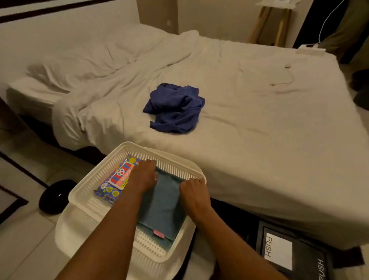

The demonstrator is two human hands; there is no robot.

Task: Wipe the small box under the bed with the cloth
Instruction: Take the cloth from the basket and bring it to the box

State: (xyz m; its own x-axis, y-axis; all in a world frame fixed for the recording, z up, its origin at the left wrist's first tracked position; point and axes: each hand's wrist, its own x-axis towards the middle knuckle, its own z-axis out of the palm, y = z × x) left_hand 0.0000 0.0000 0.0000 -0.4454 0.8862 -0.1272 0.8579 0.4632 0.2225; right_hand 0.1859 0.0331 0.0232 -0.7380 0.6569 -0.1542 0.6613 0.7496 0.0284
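Now both my hands are down in the white slatted basket (182, 171) on the floor beside the bed (264, 135); my left hand (143, 178) lies flat on the folded teal cloth (161, 207); my right hand (194, 193) curls over its right edge; a colourful packet (114, 183) lies left of it.

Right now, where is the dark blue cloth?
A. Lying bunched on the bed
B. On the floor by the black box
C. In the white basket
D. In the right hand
A: the dark blue cloth lies bunched on the bed, apart from both hands, which are down at the basket.
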